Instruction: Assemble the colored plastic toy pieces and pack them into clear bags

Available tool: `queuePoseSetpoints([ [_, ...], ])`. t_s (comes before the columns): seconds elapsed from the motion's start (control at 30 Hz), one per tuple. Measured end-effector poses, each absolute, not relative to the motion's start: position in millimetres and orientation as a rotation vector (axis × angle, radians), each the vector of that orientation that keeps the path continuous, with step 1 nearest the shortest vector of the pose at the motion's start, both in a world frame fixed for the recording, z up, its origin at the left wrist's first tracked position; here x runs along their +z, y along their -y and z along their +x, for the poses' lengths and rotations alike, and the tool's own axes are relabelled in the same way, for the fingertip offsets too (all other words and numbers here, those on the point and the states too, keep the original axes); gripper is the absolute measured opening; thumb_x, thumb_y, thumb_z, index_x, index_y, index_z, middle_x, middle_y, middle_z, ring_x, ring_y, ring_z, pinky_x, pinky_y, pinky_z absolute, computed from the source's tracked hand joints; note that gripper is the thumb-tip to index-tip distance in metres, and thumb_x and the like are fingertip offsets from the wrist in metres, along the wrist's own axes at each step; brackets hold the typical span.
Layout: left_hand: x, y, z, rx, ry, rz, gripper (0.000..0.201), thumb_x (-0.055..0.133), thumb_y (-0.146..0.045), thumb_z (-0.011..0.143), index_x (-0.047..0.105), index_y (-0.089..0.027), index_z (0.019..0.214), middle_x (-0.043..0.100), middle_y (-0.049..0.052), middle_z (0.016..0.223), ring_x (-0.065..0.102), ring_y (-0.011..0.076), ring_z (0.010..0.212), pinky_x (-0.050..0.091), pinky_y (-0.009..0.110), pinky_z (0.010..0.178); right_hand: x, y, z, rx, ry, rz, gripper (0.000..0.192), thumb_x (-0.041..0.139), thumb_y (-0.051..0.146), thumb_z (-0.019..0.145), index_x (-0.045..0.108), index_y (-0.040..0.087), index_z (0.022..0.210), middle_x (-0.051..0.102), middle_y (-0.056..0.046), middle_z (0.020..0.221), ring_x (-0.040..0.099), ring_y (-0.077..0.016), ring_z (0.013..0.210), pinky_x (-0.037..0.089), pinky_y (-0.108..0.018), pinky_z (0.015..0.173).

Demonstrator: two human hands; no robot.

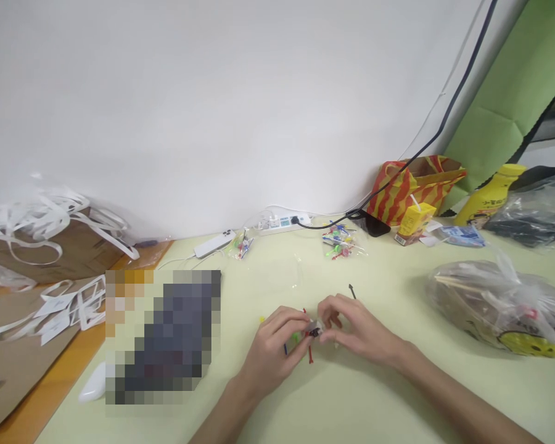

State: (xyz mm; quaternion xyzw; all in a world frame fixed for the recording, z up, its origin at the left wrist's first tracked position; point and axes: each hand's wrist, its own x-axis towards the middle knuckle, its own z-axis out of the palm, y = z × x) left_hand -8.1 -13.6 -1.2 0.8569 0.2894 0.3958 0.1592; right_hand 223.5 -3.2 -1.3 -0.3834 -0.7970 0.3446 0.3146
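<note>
My left hand (272, 348) and my right hand (356, 330) meet over the pale green table (379, 394), fingertips pinched together on a small toy piece (313, 330) with grey, black and red parts. Thin red, blue and green sticks poke out under my left fingers. A small dark stick (351, 290) lies on the table just beyond my right hand. Details of the piece are too small to make out.
Two clear bags of coloured small parts (340, 242) lie near a white power strip (282, 223) and a white phone (214, 243). A filled plastic bag (499, 305) sits right. A blurred-out patch (164, 336), cardboard with white strips (50, 246) lie left. A yellow bottle (488, 196) stands far right.
</note>
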Motion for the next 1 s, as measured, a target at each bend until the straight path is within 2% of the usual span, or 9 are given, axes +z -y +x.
queuePoseSetpoints([
  [0.07,1,14,-7,1.165,-0.85,2.432,0.014,0.061,-0.008,0.09,0.06,-0.02,0.098,0.07,0.01,0.107,0.066,0.0212,0.103,0.056,0.035,0.086,-1,-5,233,0.74,2.105,-1.173,0.032,0.058,0.055,0.096,0.057,0.023,0.1,0.063,0.0,0.076,0.056,-0.0187,0.073,0.042,-0.029,0.069],
  [0.17,4,15,-7,1.208,-0.866,2.402,0.015,0.057,-0.006,0.089,0.054,-0.02,0.088,0.069,0.012,0.112,0.065,0.0236,0.111,0.056,0.039,0.09,-2,-18,252,0.409,2.175,-1.473,0.03,0.047,0.051,0.101,0.057,0.023,0.099,0.061,0.001,0.064,0.057,-0.02,0.066,0.04,-0.033,0.075],
  [0.33,5,15,-8,1.23,-0.867,2.38,0.018,0.054,-0.004,0.087,0.053,-0.021,0.092,0.071,0.011,0.115,0.062,0.0257,0.12,0.058,0.042,0.092,-7,-27,272,0.161,2.298,-1.829,0.022,0.055,0.045,0.096,0.057,0.023,0.092,0.07,-0.004,0.073,0.064,-0.0241,0.072,0.038,-0.036,0.077],
  [0.47,4,15,-8,1.241,-0.86,2.388,0.025,0.055,-0.001,0.086,0.056,-0.022,0.1,0.073,0.007,0.11,0.066,0.0215,0.11,0.059,0.036,0.088,-11,-23,269,0.188,2.347,-1.907,0.023,0.055,0.039,0.095,0.052,0.022,0.08,0.07,-0.004,0.074,0.065,-0.0235,0.07,0.034,-0.033,0.07],
  [0.67,3,13,-6,1.221,-0.833,2.411,0.017,0.06,-0.004,0.088,0.055,-0.02,0.085,0.074,0.008,0.108,0.068,0.0204,0.103,0.059,0.035,0.085,-10,-24,265,0.22,2.338,-1.934,0.02,0.046,0.021,0.096,0.05,0.022,0.077,0.069,-0.005,0.077,0.064,-0.0214,0.071,0.026,-0.03,0.06],
  [0.87,2,12,-6,1.21,-0.845,2.409,0.022,0.061,-0.006,0.089,0.051,-0.021,0.075,0.075,0.008,0.107,0.069,0.0214,0.102,0.059,0.037,0.084,-3,-21,270,0.362,2.297,-1.932,0.013,0.054,0.027,0.093,0.052,0.022,0.081,0.067,-0.004,0.077,0.061,-0.0202,0.07,0.026,-0.029,0.058],
  [1.0,0,12,-7,1.221,-0.849,2.391,0.024,0.06,-0.005,0.09,0.048,-0.021,0.075,0.075,0.008,0.107,0.069,0.0213,0.103,0.06,0.037,0.084,-3,-18,276,0.417,2.291,-1.944,0.011,0.056,0.02,0.089,0.051,0.022,0.079,0.067,-0.003,0.079,0.061,-0.0203,0.072,0.025,-0.028,0.058],
])
